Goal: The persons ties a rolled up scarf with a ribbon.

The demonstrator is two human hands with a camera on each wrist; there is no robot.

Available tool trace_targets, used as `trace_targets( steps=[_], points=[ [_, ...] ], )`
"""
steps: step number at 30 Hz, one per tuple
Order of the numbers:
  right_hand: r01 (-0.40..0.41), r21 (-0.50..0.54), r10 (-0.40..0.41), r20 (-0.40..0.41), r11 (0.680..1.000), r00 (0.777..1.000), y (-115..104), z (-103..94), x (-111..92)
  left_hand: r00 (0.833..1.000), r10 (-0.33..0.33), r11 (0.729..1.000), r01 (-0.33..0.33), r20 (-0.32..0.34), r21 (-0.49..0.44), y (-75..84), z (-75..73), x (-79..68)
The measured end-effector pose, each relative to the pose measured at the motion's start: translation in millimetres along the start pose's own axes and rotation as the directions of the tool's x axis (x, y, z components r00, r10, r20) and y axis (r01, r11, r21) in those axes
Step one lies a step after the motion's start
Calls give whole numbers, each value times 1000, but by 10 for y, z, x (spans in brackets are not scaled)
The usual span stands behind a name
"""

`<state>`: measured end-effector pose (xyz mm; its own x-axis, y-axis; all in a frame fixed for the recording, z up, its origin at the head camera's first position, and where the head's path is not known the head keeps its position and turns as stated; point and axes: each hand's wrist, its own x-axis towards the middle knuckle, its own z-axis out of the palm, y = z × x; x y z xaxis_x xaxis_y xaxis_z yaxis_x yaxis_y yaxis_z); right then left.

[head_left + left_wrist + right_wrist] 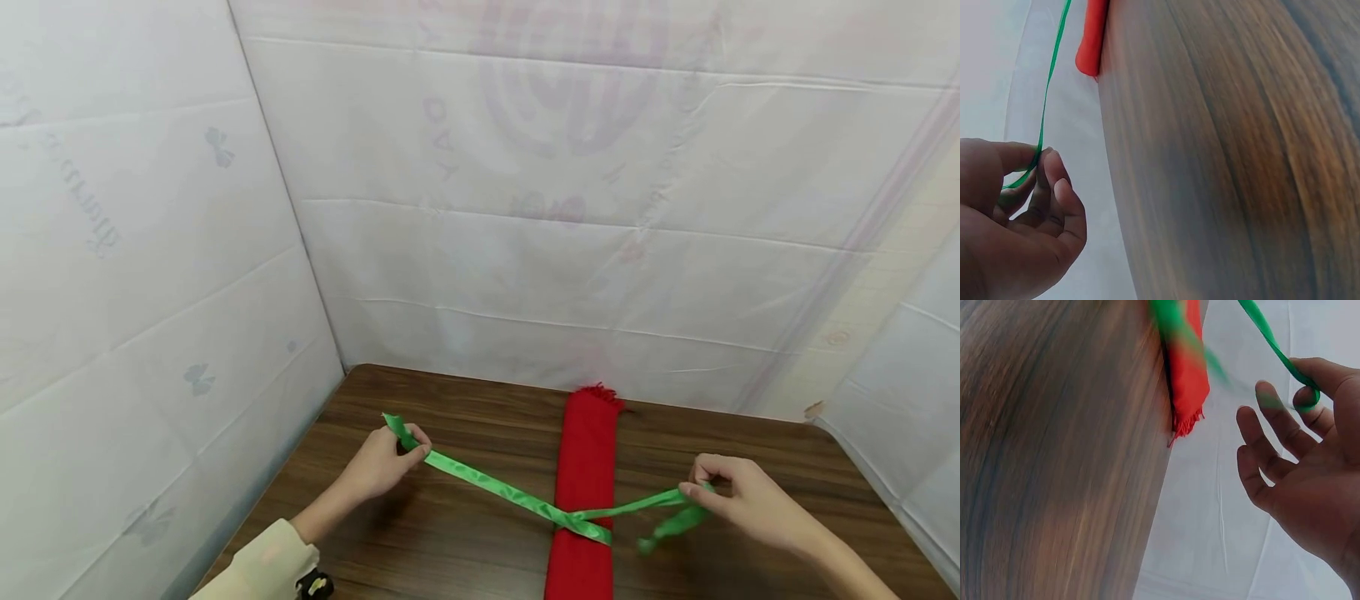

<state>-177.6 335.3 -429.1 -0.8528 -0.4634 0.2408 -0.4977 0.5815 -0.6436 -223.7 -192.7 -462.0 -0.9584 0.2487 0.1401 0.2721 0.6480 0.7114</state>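
A folded red scarf (587,458) with a fringed far end lies lengthwise on the table. Round its middle passes a green ribbon (491,485), whose two ends cross on top of the scarf. To the left of the scarf, my left hand (381,463) pinches one ribbon end between thumb and fingers, and that length runs straight. On the other side, my right hand (742,498) pinches the other end between thumb and index finger. Its loose tail hangs below the hand, blurred. In the right wrist view the remaining fingers (1282,428) are spread and loosely bent.
The dark wood-grain table (450,550) has rounded far corners. White printed sheeting (465,250) stands behind it and along both sides. A pale sleeve (262,562) and a black wrist strap (313,583) show on the left arm.
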Motion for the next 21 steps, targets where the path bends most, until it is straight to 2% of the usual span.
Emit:
trace_targets(
  steps=[6, 12, 17, 21],
  points=[
    [-63, -29, 63, 7, 998, 998, 113, -54, -38, 999, -50, 999, 50, 3, 23, -44, -17, 23],
    [-51, -91, 55, 36, 995, 998, 290, 0, -106, 997, -75, 990, 75, -3, 117, -112, 43, 13],
    [-99, -112, 105, 44, 989, 994, 403, 16, -169, 994, -103, 958, 107, -29, 267, -147, 67, -13],
    [-137, -96, 143, 59, 986, 988, 499, 40, -211, 993, -110, 929, 120, -49, 350, -200, 70, -28]
  ],
)
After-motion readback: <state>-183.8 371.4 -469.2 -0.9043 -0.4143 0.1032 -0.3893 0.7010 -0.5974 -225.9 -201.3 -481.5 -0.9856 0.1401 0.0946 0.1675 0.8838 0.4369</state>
